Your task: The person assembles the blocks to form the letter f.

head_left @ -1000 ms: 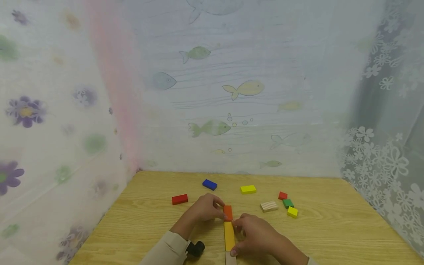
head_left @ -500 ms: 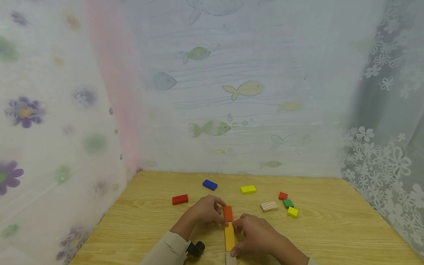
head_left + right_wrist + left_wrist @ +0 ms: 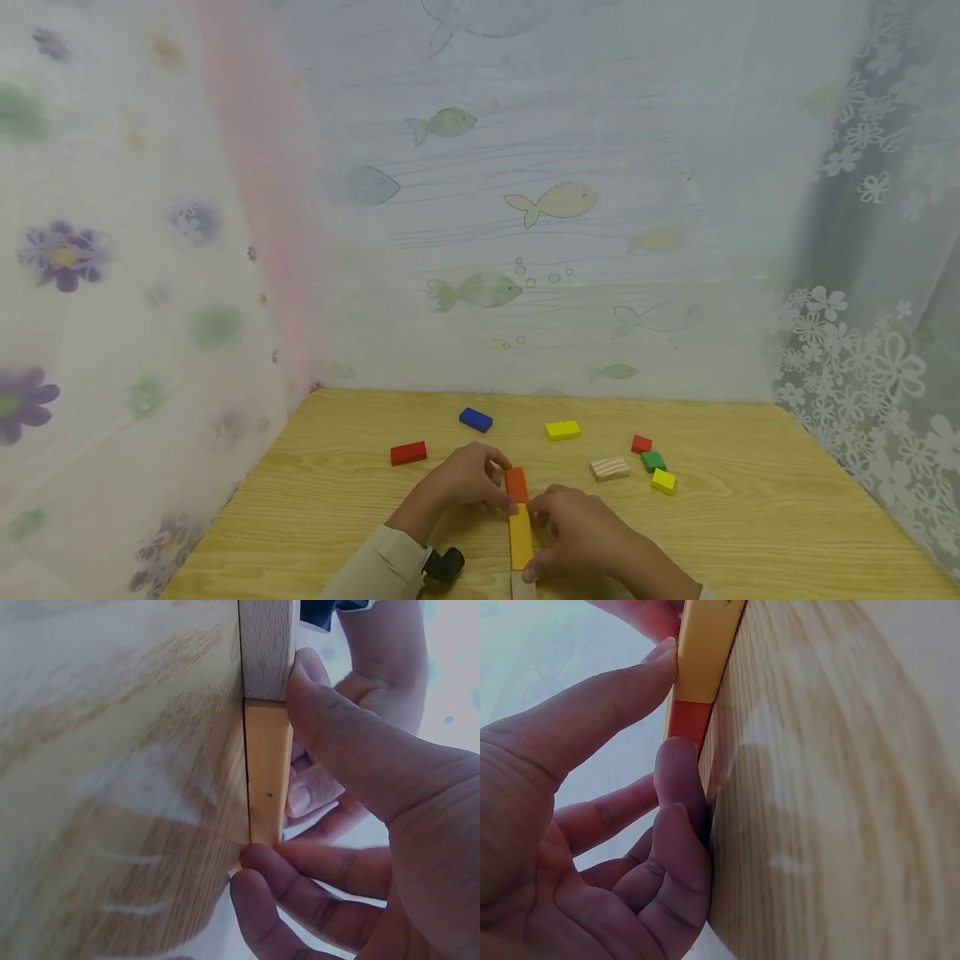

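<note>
A long golden-yellow rectangular block [image 3: 520, 540] lies flat on a wood-grained table [image 3: 300, 508], in line with an orange-red rectangular block [image 3: 517, 484] abutting its far end and a pale, bare-wood block [image 3: 523, 587] at its near end. The left hand [image 3: 467, 478] is at the golden block's far left, thumb tip by the orange-red seam, other fingers bent along the orange-red block. The right hand [image 3: 583, 530] is on the golden block's right, thumb at the near seam, fingertips at the far end, moderately spread. Both touch the row; whether either truly pinches a block cannot be told. Beyond the golden block, a blue rectangular block [image 3: 476, 420] lies to the left and a bright yellow rectangular block [image 3: 562, 431] to the right.
</note>
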Demonstrator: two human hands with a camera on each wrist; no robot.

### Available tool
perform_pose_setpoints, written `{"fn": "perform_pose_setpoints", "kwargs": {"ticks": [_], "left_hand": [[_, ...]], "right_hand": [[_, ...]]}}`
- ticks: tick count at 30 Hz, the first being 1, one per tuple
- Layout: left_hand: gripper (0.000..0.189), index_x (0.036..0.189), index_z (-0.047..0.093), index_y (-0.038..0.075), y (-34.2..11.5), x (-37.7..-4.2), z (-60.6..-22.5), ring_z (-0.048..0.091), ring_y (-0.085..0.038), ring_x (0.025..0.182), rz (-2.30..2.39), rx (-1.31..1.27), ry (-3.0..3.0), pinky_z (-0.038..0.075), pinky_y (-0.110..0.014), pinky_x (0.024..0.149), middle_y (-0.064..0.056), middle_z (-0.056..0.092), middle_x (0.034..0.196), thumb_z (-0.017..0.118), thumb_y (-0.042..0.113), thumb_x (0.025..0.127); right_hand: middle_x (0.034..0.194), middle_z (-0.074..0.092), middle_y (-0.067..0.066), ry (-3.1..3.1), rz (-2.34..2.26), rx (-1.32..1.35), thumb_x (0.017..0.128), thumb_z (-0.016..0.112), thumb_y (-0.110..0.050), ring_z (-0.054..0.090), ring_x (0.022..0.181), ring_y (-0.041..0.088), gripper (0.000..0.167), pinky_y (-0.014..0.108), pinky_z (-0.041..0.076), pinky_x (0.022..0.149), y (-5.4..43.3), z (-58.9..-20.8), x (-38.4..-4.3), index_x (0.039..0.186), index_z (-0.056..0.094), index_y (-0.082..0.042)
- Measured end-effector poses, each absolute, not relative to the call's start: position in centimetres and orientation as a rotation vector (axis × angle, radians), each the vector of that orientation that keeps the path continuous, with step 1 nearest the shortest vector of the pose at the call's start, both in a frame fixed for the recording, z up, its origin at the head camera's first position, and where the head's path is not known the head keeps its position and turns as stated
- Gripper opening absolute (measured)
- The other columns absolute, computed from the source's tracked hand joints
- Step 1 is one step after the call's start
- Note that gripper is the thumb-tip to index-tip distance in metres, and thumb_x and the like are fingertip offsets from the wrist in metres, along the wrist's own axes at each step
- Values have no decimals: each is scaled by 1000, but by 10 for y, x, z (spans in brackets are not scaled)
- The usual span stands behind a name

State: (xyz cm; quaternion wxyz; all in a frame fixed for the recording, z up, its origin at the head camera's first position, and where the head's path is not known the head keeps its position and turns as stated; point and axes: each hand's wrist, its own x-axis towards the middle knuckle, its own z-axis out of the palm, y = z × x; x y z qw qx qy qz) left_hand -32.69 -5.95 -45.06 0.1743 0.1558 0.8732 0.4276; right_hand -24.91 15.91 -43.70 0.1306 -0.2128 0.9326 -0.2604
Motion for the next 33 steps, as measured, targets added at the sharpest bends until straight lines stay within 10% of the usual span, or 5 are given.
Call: {"fn": "perform_pose_setpoints", "kwargs": {"ticks": [33], "left_hand": [[55, 121, 73, 8, -59, -323, -448, 67, -20, 71, 1241, 472, 2454, 57, -33, 64, -2, 72, 85, 96, 16, 72]], "right_hand": [[98, 66, -8, 2631, -864, -652, 72, 94, -45, 59, 87, 10, 71, 29, 53, 77, 163, -437, -250, 128, 72, -8]]}}
